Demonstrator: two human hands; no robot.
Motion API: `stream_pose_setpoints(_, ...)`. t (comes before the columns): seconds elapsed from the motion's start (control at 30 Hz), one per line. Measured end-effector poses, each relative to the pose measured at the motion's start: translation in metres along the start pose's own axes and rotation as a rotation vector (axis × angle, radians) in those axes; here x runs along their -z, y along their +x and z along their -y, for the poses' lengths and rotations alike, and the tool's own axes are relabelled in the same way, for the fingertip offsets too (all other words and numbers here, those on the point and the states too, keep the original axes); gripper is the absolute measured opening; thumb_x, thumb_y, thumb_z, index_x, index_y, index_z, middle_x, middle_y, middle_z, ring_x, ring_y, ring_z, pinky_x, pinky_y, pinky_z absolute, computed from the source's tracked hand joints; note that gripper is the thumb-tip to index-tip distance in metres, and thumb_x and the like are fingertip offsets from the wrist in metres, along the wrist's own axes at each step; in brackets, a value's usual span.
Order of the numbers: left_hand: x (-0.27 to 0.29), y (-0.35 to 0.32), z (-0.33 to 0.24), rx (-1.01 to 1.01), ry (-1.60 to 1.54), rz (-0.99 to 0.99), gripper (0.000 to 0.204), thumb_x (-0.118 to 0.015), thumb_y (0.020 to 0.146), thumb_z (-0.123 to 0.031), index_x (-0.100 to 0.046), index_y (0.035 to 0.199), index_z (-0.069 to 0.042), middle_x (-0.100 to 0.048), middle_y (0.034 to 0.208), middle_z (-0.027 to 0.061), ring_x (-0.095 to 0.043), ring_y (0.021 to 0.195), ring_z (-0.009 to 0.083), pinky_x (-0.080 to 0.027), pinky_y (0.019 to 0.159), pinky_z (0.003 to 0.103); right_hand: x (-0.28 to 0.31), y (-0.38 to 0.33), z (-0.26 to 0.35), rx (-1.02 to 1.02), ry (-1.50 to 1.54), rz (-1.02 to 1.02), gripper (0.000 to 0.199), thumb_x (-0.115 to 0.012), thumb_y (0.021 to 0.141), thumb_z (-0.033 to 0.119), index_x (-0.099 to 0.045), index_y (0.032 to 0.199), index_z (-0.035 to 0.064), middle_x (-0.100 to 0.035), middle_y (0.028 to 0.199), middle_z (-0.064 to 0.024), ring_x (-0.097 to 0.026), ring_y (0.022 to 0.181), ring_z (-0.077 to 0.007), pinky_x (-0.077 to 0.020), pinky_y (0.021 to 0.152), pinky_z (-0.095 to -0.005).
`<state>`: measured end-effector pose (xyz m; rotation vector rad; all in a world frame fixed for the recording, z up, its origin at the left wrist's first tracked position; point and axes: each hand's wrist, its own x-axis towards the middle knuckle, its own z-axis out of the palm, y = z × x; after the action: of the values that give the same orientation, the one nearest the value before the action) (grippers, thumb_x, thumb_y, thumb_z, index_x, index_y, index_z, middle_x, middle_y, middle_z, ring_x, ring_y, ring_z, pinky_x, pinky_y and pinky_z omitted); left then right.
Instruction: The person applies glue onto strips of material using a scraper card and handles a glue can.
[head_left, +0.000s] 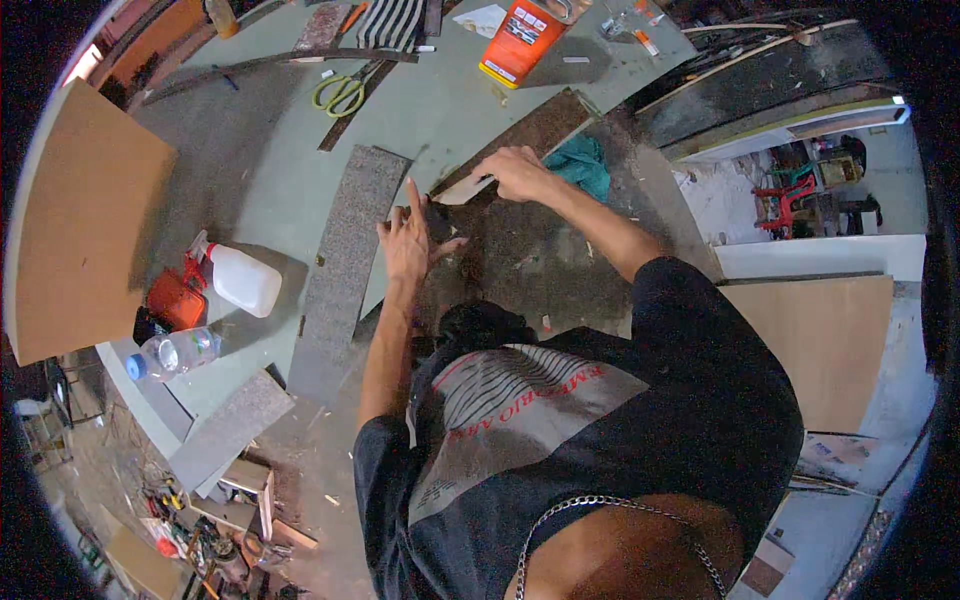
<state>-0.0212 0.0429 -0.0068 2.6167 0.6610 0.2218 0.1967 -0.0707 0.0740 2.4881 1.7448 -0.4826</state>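
Note:
My left hand (pixel 408 242) is at the table's near edge, beside a long grey speckled board (pixel 350 235). Its index finger points away from me and its thumb stretches to the right. A small dark piece (pixel 440 222) lies between thumb and fingers; whether they touch it is unclear. My right hand (pixel 515 173) has its fingers bent over a flat pale strip (pixel 463 190), pinching its right end. The strip lies at a slant along a dark brown board (pixel 530 132). Behind my right wrist is a crumpled teal cloth (pixel 582 168).
Green-handled scissors (pixel 340 95) and an orange can (pixel 522 42) stand farther back on the table. To the left are a white spray bottle (pixel 245 280), an orange box (pixel 176 298), a clear plastic bottle (pixel 175 355) and a large brown panel (pixel 85 225). Tools (pixel 215 545) litter the lower left.

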Motion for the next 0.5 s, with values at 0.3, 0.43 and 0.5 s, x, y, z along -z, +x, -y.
stream_pose_setpoints(0.3, 0.002, 0.003, -0.005, -0.04, 0.121, 0.046, 0.145, -0.079, 0.062, -0.069, 0.007, 0.157, 0.0, -0.069, 0.122, 0.0073, -0.054, 0.119, 0.0294, -0.037, 0.095, 0.054, -0.001, -0.005, -0.006, 0.088, -0.023, 0.028, 0.046, -0.066, 0.071, 0.001, -0.074, 0.108, 0.0269, -0.071, 0.101, -0.0089, -0.064, 0.105, -0.0333, -0.0507, 0.085, -0.0498)
stream_pose_setpoints(0.43, -0.006, 0.002, 0.009, -0.067, 0.046, -0.025, 0.141, -0.082, 0.066, -0.062, 0.007, 0.156, 0.0, -0.069, 0.122, 0.0055, -0.055, 0.116, 0.0286, -0.036, 0.094, 0.054, 0.008, -0.006, 0.0, 0.113, 0.039, 0.018, 0.046, -0.058, 0.072, -0.002, -0.075, 0.107, 0.0232, -0.072, 0.108, -0.0094, -0.064, 0.105, -0.0342, -0.05, 0.088, -0.0496)
stream_pose_setpoints(0.5, -0.01, 0.004, 0.015, -0.057, 0.057, -0.016, 0.142, -0.082, 0.066, -0.063, 0.007, 0.156, 0.001, -0.068, 0.123, 0.0045, -0.055, 0.115, 0.029, -0.036, 0.095, 0.053, 0.001, -0.002, -0.002, 0.065, 0.04, -0.08, 0.047, -0.057, 0.072, -0.002, -0.075, 0.107, 0.0228, -0.073, 0.106, -0.0102, -0.065, 0.104, -0.035, -0.0507, 0.086, -0.0497)
